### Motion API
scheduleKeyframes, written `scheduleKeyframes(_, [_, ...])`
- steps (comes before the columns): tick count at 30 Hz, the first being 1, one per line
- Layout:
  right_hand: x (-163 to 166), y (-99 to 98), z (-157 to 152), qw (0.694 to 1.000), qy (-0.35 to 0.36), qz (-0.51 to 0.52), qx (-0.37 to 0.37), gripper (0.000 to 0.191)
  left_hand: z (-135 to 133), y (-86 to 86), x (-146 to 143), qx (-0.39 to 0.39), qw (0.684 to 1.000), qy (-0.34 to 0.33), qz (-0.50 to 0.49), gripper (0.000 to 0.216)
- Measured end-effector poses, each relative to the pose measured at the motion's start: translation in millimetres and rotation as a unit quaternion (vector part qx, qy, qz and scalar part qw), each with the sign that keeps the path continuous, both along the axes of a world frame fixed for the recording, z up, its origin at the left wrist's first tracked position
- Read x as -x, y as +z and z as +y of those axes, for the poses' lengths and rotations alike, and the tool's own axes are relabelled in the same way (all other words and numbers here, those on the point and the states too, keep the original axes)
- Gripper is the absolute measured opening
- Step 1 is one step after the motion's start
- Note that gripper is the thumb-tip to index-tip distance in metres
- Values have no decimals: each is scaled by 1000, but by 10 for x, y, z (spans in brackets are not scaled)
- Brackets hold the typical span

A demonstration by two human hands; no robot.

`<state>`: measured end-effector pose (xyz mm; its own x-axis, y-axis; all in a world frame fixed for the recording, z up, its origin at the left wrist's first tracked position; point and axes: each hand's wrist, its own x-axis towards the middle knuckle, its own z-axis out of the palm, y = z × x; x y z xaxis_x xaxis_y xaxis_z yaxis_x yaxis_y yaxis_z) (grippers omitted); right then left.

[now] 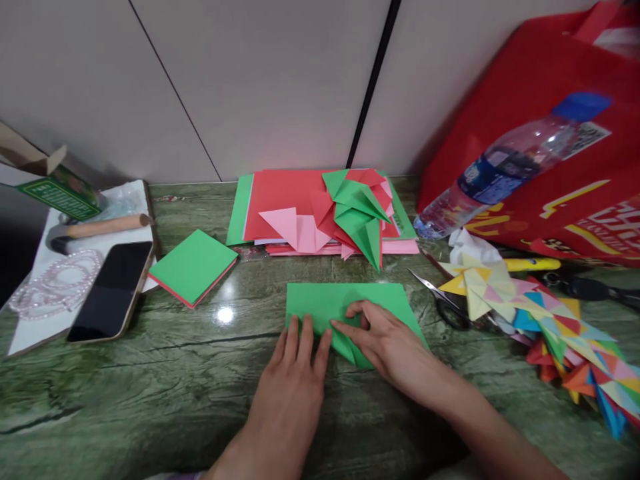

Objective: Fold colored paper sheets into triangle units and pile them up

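A green sheet of paper (320, 297) lies on the table before me, its near right part folded over. My left hand (299, 360) rests flat on the near left part of the sheet, fingers stretched out. With bent fingers, my right hand (387, 340) grips the folded part of the paper near its middle; the fingertips' exact contact is partly hidden. Beyond the sheet, red and green folded paper pieces (357, 207) and a pink folded piece (295, 228) lie on a stack of coloured paper (285, 190). Small green and red paper squares (195, 267) lie to the left.
On the left are a phone (113, 290), a wooden-handled tool (105, 227), beads (60, 283) and a green box (63, 193). To the right stand a plastic bottle (500, 167) and a red bag (565, 200), near scissors (447, 307) and colourful folded-paper models (565, 327).
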<state>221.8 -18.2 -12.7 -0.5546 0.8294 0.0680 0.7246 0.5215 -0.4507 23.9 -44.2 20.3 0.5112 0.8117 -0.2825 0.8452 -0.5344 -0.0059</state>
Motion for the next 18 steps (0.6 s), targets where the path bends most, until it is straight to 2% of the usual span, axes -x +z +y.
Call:
scheduleKeyframes(6, [7,-3,-8,1000,-5,-1,17,44,6,-33,-19,-10,999,-27,19,48])
scheduleKeyframes(18, [-5,3,3,999,-7,10,38,44,4,-54,-26,9,999,-30,13,49])
